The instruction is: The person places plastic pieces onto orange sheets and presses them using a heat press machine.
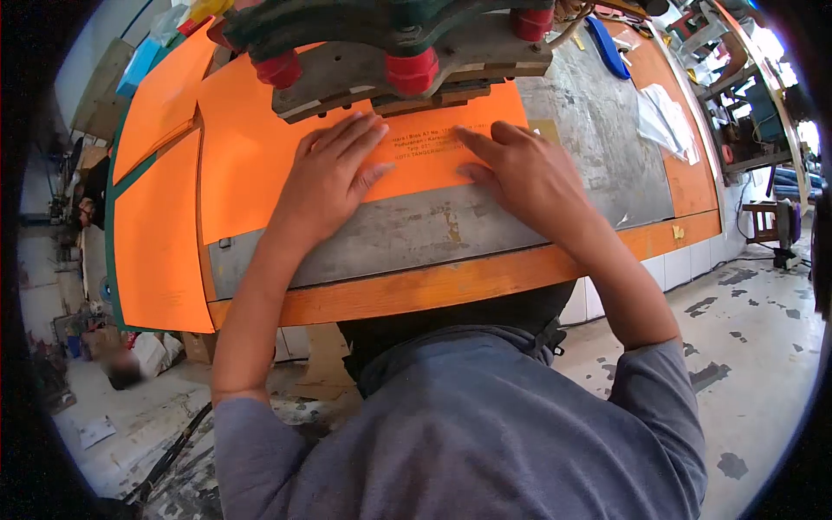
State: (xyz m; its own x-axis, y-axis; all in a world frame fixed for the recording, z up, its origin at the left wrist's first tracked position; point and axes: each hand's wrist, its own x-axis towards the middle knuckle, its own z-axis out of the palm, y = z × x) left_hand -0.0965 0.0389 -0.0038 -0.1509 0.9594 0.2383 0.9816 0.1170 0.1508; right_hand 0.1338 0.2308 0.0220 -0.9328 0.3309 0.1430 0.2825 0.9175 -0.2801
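An orange printed sheet [251,147] lies on the grey metal plate [390,234], its far part running under a machine head with red round knobs [410,71]. Lines of dark printed text show between my two hands. My left hand [334,173] rests on the sheet with fingers stretched out, the tips close to the machine's lower edge. To the right of the text, my right hand [524,169] touches the sheet with its index finger extended and thumb apart. Its other fingers are bent and partly hidden. Neither hand grips anything.
More orange sheets [160,238] lie at the left, over a green edge. A wooden rim [451,282] borders the plate in front of me. On the right are a blue curved object [608,48] and clear plastic [663,121]. Shelving [737,104] stands beyond.
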